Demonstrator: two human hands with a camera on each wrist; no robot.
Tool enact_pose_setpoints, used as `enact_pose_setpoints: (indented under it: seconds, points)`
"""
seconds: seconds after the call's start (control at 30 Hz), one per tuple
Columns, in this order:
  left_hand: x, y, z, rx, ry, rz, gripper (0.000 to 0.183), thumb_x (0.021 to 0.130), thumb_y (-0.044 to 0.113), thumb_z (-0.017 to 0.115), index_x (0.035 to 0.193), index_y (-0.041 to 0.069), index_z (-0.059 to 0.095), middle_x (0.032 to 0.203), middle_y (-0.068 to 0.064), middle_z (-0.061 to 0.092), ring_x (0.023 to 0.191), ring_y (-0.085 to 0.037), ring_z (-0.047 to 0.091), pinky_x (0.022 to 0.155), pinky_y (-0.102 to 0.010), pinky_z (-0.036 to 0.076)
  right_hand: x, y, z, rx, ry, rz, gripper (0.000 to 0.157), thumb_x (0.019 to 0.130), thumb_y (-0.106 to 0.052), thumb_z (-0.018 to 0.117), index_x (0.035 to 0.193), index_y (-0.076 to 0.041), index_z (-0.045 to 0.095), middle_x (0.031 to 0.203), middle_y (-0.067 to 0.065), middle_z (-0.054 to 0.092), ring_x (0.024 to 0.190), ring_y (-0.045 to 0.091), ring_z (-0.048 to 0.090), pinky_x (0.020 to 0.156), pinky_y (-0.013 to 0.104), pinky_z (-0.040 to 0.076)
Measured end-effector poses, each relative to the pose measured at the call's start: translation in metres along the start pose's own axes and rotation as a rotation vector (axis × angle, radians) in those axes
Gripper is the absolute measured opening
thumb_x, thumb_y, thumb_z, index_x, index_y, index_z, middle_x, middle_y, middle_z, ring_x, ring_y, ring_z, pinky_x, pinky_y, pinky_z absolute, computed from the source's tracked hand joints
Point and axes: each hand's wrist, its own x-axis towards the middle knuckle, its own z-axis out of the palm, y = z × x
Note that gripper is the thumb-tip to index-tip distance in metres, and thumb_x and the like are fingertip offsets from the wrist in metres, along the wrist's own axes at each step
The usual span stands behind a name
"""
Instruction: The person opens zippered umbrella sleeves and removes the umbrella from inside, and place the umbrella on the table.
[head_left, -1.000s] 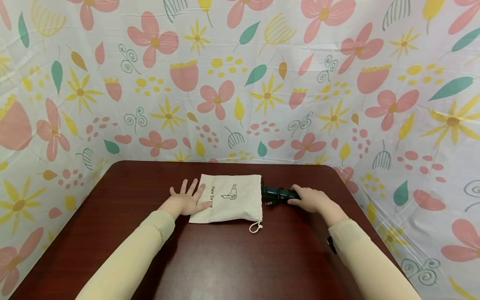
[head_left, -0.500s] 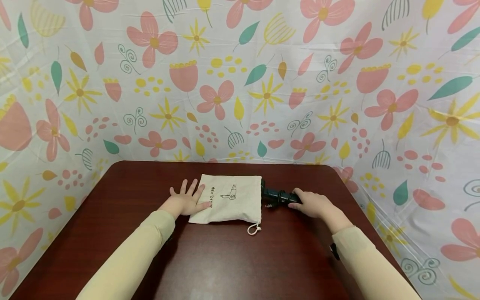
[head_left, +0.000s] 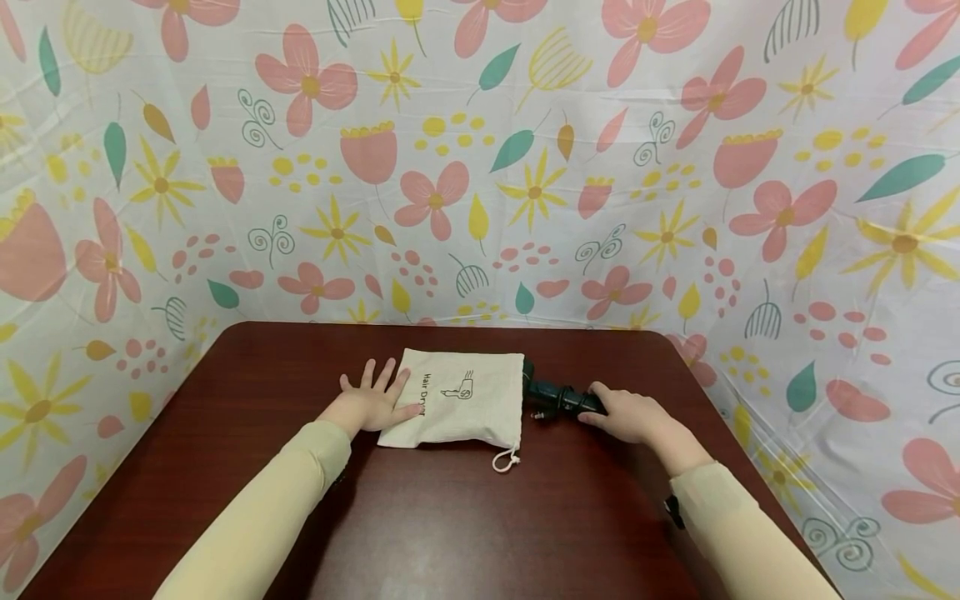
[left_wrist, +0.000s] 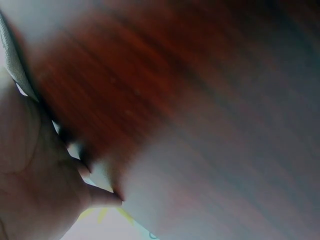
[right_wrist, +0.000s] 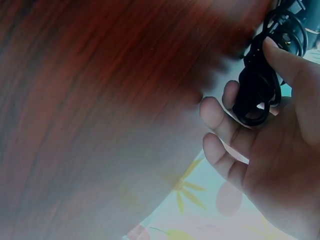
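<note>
A cream drawstring bag (head_left: 480, 417) printed "Hair Dryer" with a small dryer drawing lies flat on the table. My left hand (head_left: 367, 406), fingers spread, rests on the bag's left edge. From the bag's right side sticks out a dark hair dryer (head_left: 550, 393) with its cord bundled round the handle; the rest of it is hidden in the bag. My right hand (head_left: 630, 417) grips the handle end. In the right wrist view, thumb and fingers close round the black coiled cord (right_wrist: 257, 82). The left wrist view shows part of the left hand (left_wrist: 40, 175), with the bag mostly out of sight.
A dark reddish-brown table (head_left: 450, 525) with rounded far corners bears the bag. Behind it and at both sides hangs a floral curtain (head_left: 480, 208). The bag's white drawstring loop (head_left: 506, 460) lies at its near right corner.
My right hand has drawn slightly to the right and nearer, with more of the hair dryer showing outside the bag. The drawstring loop shifted a little left. My left hand has stayed put.
</note>
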Motion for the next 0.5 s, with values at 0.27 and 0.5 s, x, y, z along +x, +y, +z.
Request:
enact_pose_setpoints:
  seconds: [0.27, 0.5]
  points:
    - [-0.01, 0.006, -0.006, 0.039, 0.007, -0.01, 0.091, 0.089, 0.08, 0.019, 0.159, 0.026, -0.002, 0.163, -0.008, -0.01, 0.145, -0.043, -0.012, 0.1, -0.078, 0.002, -0.004, -0.001, 0.0, 0.014, 0.0, -0.001, 0.055, 0.091, -0.06, 0.059, 0.127, -0.019, 0.049, 0.092, 0.0, 0.058, 0.075, 0.02, 0.052, 0.063, 0.041, 0.04]
    - [0.002, -0.001, 0.001, 0.01, 0.001, -0.004, 0.099, 0.081, 0.089, 0.017, 0.158, 0.031, -0.004, 0.163, -0.007, -0.011, 0.143, -0.044, -0.016, 0.095, -0.08, -0.005, 0.004, 0.003, -0.007, 0.006, -0.006, -0.023, 0.049, 0.092, -0.054, 0.061, 0.128, -0.022, 0.052, 0.105, 0.001, 0.062, 0.085, 0.021, 0.056, 0.07, 0.049, 0.044]
